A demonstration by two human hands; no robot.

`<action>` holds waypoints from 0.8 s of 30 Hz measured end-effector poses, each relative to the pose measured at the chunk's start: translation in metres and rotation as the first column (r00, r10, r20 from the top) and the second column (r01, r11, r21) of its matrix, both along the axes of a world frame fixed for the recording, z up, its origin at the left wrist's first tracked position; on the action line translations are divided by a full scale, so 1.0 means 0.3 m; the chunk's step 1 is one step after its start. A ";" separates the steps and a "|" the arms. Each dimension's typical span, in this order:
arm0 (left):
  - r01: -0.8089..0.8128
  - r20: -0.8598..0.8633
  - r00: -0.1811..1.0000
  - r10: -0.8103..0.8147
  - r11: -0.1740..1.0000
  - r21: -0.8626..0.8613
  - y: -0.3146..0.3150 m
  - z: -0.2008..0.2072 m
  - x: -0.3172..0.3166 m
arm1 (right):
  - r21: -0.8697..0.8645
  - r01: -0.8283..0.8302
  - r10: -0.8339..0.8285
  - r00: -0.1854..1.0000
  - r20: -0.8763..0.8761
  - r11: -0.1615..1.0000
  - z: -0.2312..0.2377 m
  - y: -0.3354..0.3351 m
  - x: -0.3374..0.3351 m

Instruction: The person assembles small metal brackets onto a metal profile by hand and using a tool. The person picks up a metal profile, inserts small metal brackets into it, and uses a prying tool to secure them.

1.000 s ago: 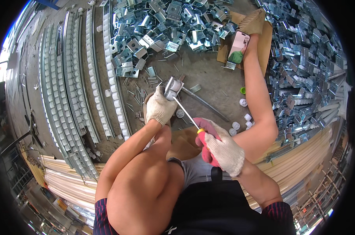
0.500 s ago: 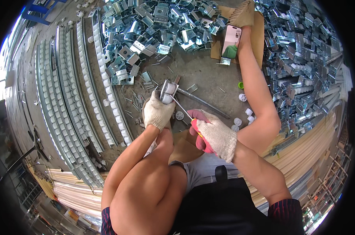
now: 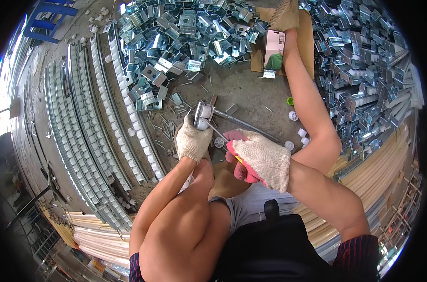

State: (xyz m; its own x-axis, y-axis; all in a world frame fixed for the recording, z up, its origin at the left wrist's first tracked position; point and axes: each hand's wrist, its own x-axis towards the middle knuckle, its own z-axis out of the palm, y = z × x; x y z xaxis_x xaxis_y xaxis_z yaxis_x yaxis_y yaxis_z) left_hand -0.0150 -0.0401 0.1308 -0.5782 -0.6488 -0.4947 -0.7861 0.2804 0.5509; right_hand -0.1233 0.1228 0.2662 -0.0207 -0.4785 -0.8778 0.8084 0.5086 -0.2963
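Note:
In a cream knit glove, my left hand (image 3: 193,141) grips a small metal bracket (image 3: 198,112) fitted with white rollers (image 3: 205,111). My right hand (image 3: 263,157), gloved in cream with a pink palm side, is closed around the red and yellow handle of a screwdriver (image 3: 218,131). Its thin shaft slants up and left, and the tip meets the bracket by the lower roller; the exact contact is too small to tell. Just beyond the bracket, a metal rod (image 3: 246,126) lies slantwise on the floor.
Loose metal brackets (image 3: 175,33) are heaped ahead, with another pile (image 3: 359,80) at right. Rails of white rollers (image 3: 77,127) lie at left. Small pins (image 3: 168,127) are scattered near my left hand. A phone (image 3: 274,49) stands by my foot; loose white wheels (image 3: 293,115) lie near my leg.
The whole view has shifted slightly, with my hands appearing a little lower. Both grips stay the same, and the screwdriver tip remains at the bracket.

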 end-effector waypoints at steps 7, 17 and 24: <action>0.029 -0.009 1.000 -0.029 0.999 -0.020 0.003 -0.063 0.027 | 0.038 0.074 -0.074 0.997 0.001 0.997 -0.058 -0.014 0.034; 0.012 -0.006 1.000 -0.012 1.000 0.018 -0.014 -0.068 0.021 | 0.017 -0.010 0.020 0.406 -0.913 1.000 -0.420 -0.062 0.454; 0.001 -0.110 0.994 0.010 0.995 0.096 -0.033 -0.083 0.052 | -0.189 -0.207 -0.147 0.202 -0.968 0.960 -0.576 0.090 0.457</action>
